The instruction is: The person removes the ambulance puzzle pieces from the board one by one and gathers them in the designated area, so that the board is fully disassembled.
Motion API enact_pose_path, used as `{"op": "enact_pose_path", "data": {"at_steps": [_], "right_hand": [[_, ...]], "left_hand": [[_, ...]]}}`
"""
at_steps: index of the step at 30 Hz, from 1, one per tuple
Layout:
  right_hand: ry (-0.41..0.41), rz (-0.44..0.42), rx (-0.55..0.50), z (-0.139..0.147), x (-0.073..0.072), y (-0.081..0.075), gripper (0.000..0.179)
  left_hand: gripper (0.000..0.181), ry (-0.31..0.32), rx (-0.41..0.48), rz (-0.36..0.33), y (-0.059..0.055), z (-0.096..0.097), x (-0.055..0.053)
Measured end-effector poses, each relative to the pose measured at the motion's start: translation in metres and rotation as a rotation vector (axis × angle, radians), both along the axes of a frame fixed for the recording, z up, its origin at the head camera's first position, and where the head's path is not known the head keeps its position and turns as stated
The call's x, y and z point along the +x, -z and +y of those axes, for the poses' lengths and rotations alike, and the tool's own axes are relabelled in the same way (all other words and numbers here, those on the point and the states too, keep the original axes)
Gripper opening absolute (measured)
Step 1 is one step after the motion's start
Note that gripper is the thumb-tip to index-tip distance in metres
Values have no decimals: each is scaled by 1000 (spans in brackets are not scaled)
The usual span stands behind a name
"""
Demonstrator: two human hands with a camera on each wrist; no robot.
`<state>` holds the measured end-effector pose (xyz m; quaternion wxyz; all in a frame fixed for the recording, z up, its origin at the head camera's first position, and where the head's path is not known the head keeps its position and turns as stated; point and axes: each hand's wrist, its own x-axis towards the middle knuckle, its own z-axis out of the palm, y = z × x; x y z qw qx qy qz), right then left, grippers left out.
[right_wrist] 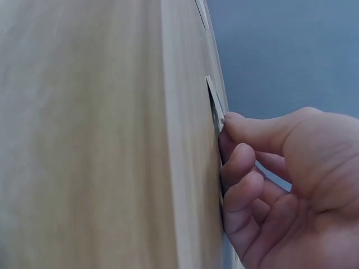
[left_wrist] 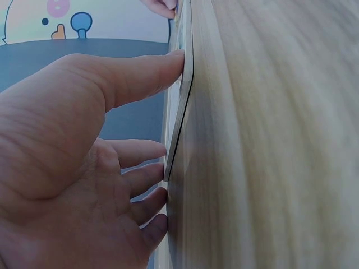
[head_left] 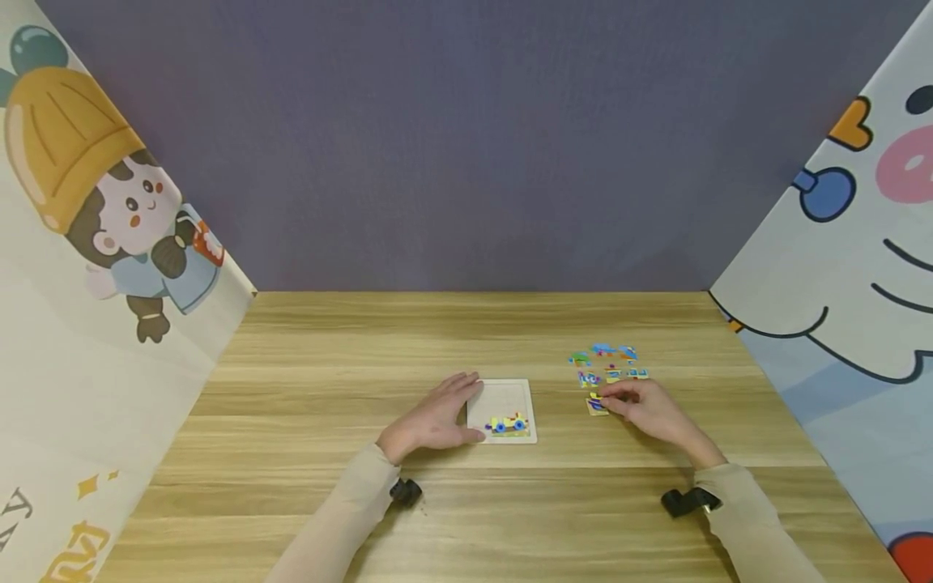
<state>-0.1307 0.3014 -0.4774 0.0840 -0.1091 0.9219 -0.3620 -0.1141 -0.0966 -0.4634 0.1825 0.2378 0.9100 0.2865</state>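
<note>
A square, pale puzzle board (head_left: 503,398) lies on the wooden table, with a yellow toy-vehicle picture with blue wheels (head_left: 508,423) along its lower part. My left hand (head_left: 440,414) rests at the board's left side; its thumb (left_wrist: 151,75) touches the near edge in the left wrist view, with the fingers spread toward the far corner. To the right, my right hand (head_left: 652,411) pinches a small puzzle piece (head_left: 595,407) between thumb and fingertips. The right wrist view shows that piece (right_wrist: 215,103) tilted, one edge raised from the table; the fingers hide part of it.
Several colourful loose puzzle pieces (head_left: 602,350) lie on the table (head_left: 408,340) just beyond my right hand. A dark grey panel (head_left: 466,162) stands behind the table. Cartoon-printed walls (head_left: 44,324) flank both sides.
</note>
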Motion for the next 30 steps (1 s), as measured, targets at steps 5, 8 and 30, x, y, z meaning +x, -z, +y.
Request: {"op": "enact_pose_path", "data": {"at_steps": [5,8,30], "right_hand": [[-1,-5,-17,1,0,0,22],[-1,-3,-26,0,0,0,22],[13,32,-34,-15,10,-7,22]], "left_hand": [[86,-1,4,-3,1,0,-1],[86,1,7,-5,1,0,-1],[86,8,-3,1,1,0,0]]}}
